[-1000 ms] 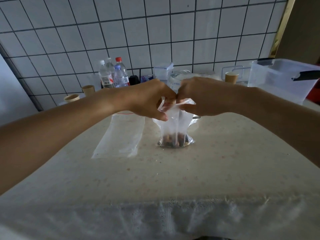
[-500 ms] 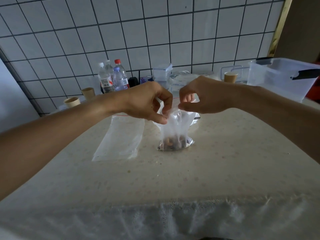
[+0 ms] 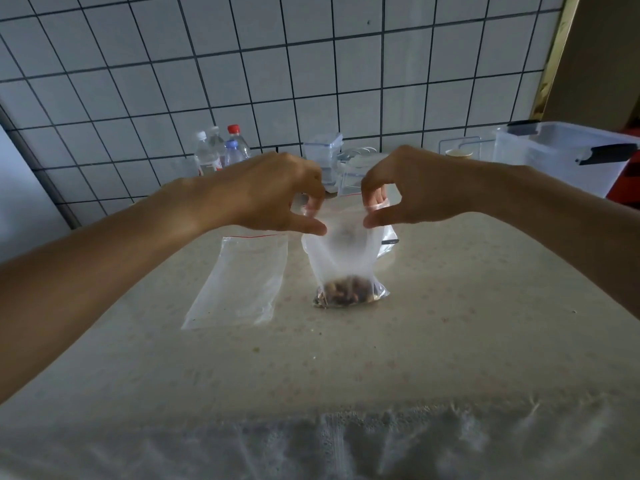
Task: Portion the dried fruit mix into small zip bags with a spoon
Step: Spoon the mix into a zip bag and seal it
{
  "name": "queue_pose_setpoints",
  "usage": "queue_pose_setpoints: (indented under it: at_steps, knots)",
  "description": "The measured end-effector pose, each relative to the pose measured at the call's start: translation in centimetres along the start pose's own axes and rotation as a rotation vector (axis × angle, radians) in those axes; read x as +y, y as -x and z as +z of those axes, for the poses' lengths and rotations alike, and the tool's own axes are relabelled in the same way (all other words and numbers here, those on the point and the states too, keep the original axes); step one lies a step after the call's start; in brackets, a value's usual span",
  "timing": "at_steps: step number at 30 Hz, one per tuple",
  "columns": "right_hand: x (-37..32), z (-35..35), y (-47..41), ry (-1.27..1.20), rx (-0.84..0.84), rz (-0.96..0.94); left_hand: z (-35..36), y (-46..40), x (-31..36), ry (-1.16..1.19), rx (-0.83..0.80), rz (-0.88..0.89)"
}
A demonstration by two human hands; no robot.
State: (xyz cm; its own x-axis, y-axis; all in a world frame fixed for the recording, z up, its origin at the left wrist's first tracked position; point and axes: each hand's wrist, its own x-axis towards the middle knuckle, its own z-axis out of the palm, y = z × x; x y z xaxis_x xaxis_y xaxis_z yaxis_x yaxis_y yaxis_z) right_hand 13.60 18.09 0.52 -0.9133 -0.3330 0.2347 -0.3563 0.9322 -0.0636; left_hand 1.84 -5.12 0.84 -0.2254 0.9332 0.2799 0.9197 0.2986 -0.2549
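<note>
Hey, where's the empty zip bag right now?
The empty zip bag lies flat on the table, left of the filled bag that both hands hold upright.

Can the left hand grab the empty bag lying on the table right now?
Probably not yet. The left hand is pinching the top of the filled bag, as is the right hand. Nothing lies over the empty bag, just below and beside it, once the hand lets go.

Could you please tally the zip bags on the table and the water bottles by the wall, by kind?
Zip bags holding fruit mix: 1, the filled bag
Empty zip bags lying flat: 1, the empty bag
Water bottles: 3
Total: 5
</note>
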Motion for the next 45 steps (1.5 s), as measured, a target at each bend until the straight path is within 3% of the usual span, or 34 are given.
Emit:
queue_pose_setpoints:
  at_steps: [7, 18, 23, 31, 39, 45]
  knots:
    - [-0.2, -0.6, 0.2, 0.029, 0.020, -0.007, -0.5, 0.7, -1.4, -0.059, 0.009, -0.061]
    - [0.1, -0.7, -0.2, 0.169, -0.024, -0.036, 0.7, 1.2, -1.8, 0.236, -0.048, -0.166]
    - [0.1, -0.9, -0.2, 0.106, -0.035, -0.011, 0.4, 1.6, -1.6, 0.280, -0.009, -0.154]
    - [-1.2, 0.3, -0.8, 0.107, 0.037, -0.016, 0.3, 1.6, -0.7, -0.025, 0.021, -0.185]
    - [-1.5, 1.2, -1.6, -0.101, 0.107, 0.001, 1.4, 0.2, 2.9, 0.439, 0.132, -0.141]
    - [0.0, 0.2, -0.9, -0.293, -0.179, -0.032, 1.5, 0.3, 2.6, 0.560, -0.025, -0.095]
